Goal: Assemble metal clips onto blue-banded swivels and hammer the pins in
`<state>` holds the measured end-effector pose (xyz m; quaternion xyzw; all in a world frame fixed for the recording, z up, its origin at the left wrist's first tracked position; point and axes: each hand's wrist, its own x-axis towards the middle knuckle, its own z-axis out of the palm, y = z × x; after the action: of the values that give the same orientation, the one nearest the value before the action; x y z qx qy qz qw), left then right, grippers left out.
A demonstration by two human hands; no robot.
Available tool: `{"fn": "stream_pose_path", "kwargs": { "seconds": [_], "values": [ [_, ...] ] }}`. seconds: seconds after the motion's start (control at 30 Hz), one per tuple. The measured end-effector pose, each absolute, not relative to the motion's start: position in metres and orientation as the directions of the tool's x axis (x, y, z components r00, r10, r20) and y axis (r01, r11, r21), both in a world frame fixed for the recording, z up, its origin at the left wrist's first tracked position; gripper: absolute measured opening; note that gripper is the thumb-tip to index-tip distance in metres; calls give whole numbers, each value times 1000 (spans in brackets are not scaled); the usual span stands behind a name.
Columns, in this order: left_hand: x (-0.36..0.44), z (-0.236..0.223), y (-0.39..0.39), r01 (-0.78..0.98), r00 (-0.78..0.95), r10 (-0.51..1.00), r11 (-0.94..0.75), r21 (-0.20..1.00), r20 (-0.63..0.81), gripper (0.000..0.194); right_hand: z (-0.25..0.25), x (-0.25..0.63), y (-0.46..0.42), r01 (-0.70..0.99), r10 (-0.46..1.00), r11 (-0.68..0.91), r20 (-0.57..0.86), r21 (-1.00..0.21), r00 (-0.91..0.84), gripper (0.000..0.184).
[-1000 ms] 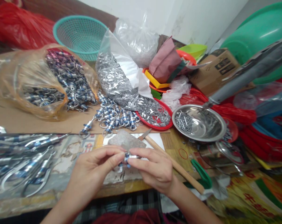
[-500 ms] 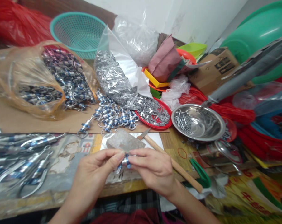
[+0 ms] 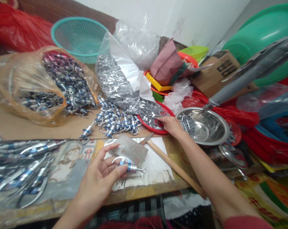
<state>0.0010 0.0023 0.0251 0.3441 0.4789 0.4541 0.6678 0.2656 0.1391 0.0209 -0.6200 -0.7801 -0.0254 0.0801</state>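
While I watch from far off, my left hand (image 3: 103, 175) pinches a shiny blue and silver clip (image 3: 128, 165) above the table, near a flat gray block (image 3: 136, 149). My right hand (image 3: 171, 125) dips into a red plate (image 3: 146, 126) of little metal bits; I cannot tell if its fingers grip one. Just beside it, a steel bowl (image 3: 207, 127) holds metal pins (image 3: 186, 124). Farther left, a clear bag (image 3: 117, 82) has more bits, and an orange bag (image 3: 12, 76) has lots of clips.
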Motion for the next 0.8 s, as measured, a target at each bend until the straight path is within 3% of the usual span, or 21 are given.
{"fn": "stream_pose_path", "kwargs": {
  "seconds": [0.17,0.33,0.5,0.57,0.63,0.7,0.8],
  "values": [
    [-3,23,10,-223,178,923,377,899,-342,69,17,272,155,957,957,291,21,5,-291,24],
    [-7,18,14,-232,182,906,418,878,-383,73,19,265,156,960,959,277,64,-31,-274,28],
    [-7,10,12,-273,133,924,382,883,-359,74,28,233,124,931,946,306,175,-197,-274,25],
    [-7,9,12,-286,126,929,370,884,-348,73,35,212,97,854,909,415,193,-314,-370,21],
    [-7,9,12,-287,129,930,368,885,-344,73,42,193,71,664,803,590,248,-460,-542,15],
    [-8,9,12,-279,134,928,372,885,-348,75,46,181,53,534,715,676,280,-507,-640,13],
    [-8,9,13,-281,147,924,381,881,-353,77,44,173,42,482,686,706,330,-519,-649,15]
  ]
}}
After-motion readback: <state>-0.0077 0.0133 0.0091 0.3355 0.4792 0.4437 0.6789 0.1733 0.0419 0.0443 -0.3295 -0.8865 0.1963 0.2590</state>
